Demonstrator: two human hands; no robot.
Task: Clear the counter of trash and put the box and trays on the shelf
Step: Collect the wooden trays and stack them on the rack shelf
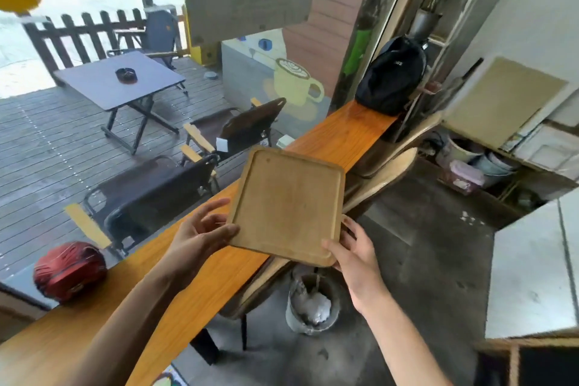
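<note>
A square wooden tray (288, 207) with a raised rim is held in the air above the long orange wooden counter (341, 131). My left hand (200, 229) grips its near left corner, thumb on top. My right hand (354, 251) holds its near right corner from below. The tray is tilted slightly and nothing lies on it. A small white box (285, 141) sits on the counter just beyond the tray's far edge.
A red bag (69, 269) rests on the counter at the left, a black backpack (391, 75) at its far end. Wooden stools (385, 178) stand under the counter, beside a grey trash bin (313, 304) with crumpled paper. A grey cabinet (532, 273) stands at the right.
</note>
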